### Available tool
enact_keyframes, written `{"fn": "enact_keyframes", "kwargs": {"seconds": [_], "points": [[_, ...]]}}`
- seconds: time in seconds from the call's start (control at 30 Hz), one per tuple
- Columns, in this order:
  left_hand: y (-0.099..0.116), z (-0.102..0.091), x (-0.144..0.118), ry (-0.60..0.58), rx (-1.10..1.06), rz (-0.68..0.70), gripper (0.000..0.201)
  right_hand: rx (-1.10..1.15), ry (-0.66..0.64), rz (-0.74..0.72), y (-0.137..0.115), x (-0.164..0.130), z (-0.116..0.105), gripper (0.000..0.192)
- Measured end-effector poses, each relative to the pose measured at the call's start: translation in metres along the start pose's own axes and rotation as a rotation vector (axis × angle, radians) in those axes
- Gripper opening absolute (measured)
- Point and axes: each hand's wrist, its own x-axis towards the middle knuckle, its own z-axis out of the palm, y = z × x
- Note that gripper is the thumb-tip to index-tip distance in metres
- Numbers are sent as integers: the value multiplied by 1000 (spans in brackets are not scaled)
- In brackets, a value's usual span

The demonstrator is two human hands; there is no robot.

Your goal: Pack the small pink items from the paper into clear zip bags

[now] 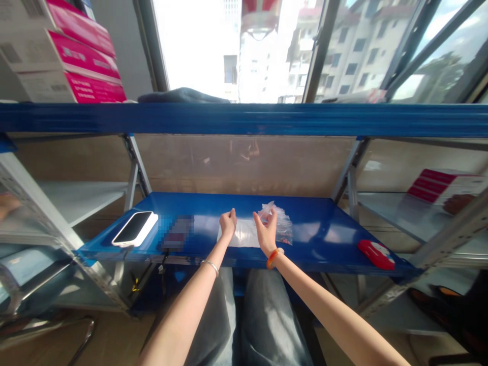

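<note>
Forearms first, nearest my lens: silver bangle (211, 266) on the left wrist, orange band (274, 257) on the right. Item held: clear bags (247, 233), lying mid-way along the blue shelf (324, 234). Left hand (227, 222): fingers curled shut, pinching the bags' left top edge. Right hand (267, 230): fingers half open, thumb and fingertips lifting a crumpled bag (281, 222) at the stack's right end. I log further out: phone (134, 228), face up, near the shelf's left end; blurred patch beside it, contents I cannot tell; red object (375, 253) at the right front edge; pink-and-white boxes (76, 56) stacked upper left.
</note>
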Motion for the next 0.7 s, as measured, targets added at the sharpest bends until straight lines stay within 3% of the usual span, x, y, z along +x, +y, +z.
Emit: {"fn": "enact_keyframes", "kwargs": {"seconds": [0.13,0.27,0.47,0.7], "points": [[-15,7,-1,-189,354,218,35,-49,22,50,21,5,-8,83],[-27,11,-4,-305,607,353,22,-62,29,106,37,6,-11,84],[-30,12,-3,-331,831,490,16,-63,40,106,47,4,-11,80],[-34,14,-2,-296,966,538,24,-69,72,146,54,1,-9,83]]}}
